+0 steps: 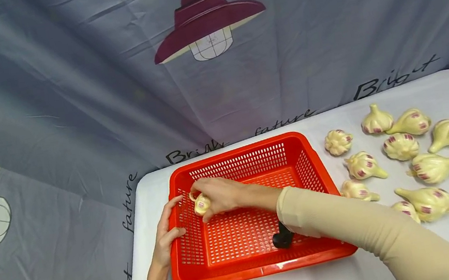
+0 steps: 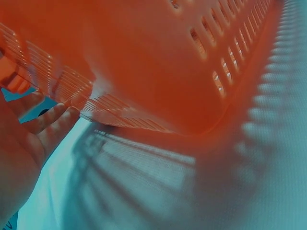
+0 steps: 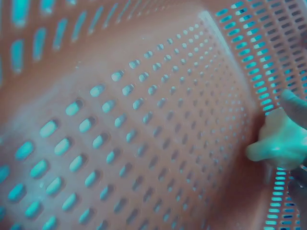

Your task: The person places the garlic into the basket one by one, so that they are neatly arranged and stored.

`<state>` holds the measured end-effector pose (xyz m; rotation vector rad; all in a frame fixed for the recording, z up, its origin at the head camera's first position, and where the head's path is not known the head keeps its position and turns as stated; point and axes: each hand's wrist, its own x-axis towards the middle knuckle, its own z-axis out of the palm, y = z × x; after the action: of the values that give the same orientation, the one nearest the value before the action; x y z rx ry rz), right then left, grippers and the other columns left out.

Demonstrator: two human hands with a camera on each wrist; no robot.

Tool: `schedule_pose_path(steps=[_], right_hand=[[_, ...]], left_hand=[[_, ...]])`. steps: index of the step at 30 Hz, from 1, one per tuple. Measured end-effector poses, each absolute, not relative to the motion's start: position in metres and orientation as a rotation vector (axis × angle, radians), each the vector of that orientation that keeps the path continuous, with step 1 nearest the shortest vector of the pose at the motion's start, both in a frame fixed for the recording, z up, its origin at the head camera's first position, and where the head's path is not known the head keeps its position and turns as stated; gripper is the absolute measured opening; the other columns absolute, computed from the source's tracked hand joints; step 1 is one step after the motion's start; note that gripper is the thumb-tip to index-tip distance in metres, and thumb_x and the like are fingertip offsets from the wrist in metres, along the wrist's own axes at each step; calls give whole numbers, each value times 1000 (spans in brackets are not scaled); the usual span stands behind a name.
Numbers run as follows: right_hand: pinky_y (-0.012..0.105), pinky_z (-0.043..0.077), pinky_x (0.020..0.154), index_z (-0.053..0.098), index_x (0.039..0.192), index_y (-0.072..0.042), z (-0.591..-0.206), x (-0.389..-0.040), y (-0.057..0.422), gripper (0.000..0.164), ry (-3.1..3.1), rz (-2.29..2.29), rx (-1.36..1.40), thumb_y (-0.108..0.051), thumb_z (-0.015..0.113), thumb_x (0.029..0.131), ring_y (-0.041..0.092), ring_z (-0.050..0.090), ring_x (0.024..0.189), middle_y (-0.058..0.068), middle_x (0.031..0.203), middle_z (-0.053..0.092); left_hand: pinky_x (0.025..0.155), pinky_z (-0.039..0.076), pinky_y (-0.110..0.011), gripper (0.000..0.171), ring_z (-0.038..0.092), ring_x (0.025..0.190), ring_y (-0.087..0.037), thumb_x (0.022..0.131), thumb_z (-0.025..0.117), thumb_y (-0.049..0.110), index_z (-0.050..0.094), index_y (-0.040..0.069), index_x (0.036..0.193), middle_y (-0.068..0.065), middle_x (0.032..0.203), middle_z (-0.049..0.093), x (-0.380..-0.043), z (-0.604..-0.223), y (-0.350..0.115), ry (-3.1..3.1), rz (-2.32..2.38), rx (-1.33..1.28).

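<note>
A red perforated plastic basket (image 1: 263,271) stands on the white table. My left hand (image 1: 163,242) holds its left side, with fingertips and thumb over the rim; in the left wrist view the fingers (image 2: 57,127) lie against the slotted wall. Inside the basket, close to that same left wall, my right hand (image 1: 222,194) grips a pale garlic bulb (image 1: 202,204) with pinkish patches. In the right wrist view this garlic bulb (image 3: 283,141) shows its stem pointing left, low by the end wall, with a finger (image 3: 292,106) on its top. The palm is hidden.
Several more garlic bulbs (image 1: 402,146) lie spread to the right of the basket, some partly behind the right sleeve (image 1: 352,222). A grey curtain (image 1: 109,80) with printed lamps hangs behind the table. A black wrist device (image 1: 282,237) overlaps the basket floor.
</note>
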<state>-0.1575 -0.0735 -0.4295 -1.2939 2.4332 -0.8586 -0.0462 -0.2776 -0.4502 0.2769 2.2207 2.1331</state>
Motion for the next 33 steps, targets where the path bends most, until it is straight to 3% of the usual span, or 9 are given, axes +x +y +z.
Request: schedule_pose_path(steps=[5, 10, 18, 33], right_hand=[[30, 49, 96, 51, 141, -8, -415, -153, -62, 81, 2491, -682, -1303, -48, 83, 78, 17, 56, 119, 6, 136, 57], [38, 40, 109, 41, 151, -7, -403, -146, -49, 88, 2561, -393, -1392, -59, 70, 86, 25, 44, 138, 10, 150, 45], [41, 29, 116, 33, 157, -8, -379, -144, -27, 89, 2656, -98, -1572, -69, 46, 94, 30, 32, 146, 13, 161, 32], [51, 12, 120, 25, 161, -16, -335, -151, 25, 90, 2741, -20, -1558, -74, 41, 93, 29, 12, 153, 9, 166, 19]], left_hand=[[81, 56, -46, 78, 54, 111, -39, 72, 40, -3, 36, 8, 150, -25, 142, 41, -46, -451, -279, 2217, 2131, 285], [79, 57, -46, 79, 53, 110, -40, 72, 40, -3, 36, 9, 149, -23, 142, 42, -45, -451, -279, 2234, 2128, 257], [80, 57, -46, 78, 54, 110, -40, 73, 39, -3, 36, 8, 150, -23, 143, 41, -45, -450, -278, 2220, 2137, 257], [77, 58, -46, 78, 55, 108, -40, 73, 39, -4, 36, 8, 150, -24, 142, 40, -44, -450, -278, 2195, 2157, 243]])
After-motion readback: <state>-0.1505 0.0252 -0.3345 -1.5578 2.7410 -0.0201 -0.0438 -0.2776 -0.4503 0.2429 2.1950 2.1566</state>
